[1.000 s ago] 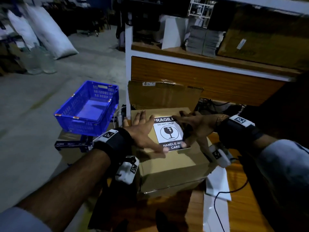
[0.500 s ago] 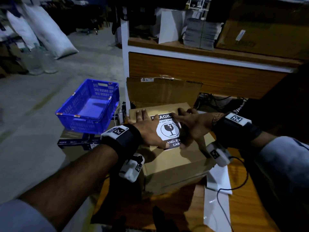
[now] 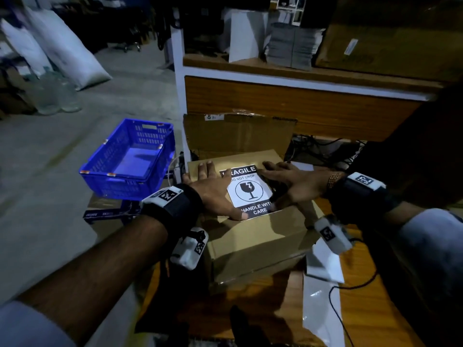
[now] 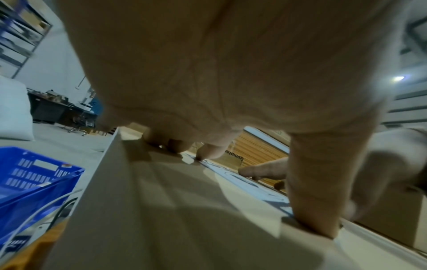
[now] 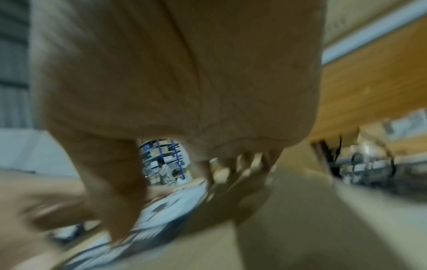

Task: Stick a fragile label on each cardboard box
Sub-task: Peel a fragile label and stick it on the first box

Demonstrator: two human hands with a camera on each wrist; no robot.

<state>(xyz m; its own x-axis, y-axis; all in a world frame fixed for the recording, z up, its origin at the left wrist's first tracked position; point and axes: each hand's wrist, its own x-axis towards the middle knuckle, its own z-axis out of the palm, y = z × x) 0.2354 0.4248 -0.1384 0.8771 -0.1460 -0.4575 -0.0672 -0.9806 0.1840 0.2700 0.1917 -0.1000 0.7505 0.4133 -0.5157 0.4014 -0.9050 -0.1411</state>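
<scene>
Both hands lie flat with fingers spread, the left hand (image 3: pixel 213 194) and right hand (image 3: pixel 290 186) pressing the fragile label (image 3: pixel 249 191) onto the top of the cardboard box (image 3: pixel 258 236) on the tabletop (image 3: pixel 375 309), likely smoothing it so it sticks.

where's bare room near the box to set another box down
The blue crate left of the cardboard box looks empty inside. A patch of wooden table shows to the box's right, past the white sheets and black cable. The box top is crowded: the fragile label with the left hand and right hand pressing it.
</scene>
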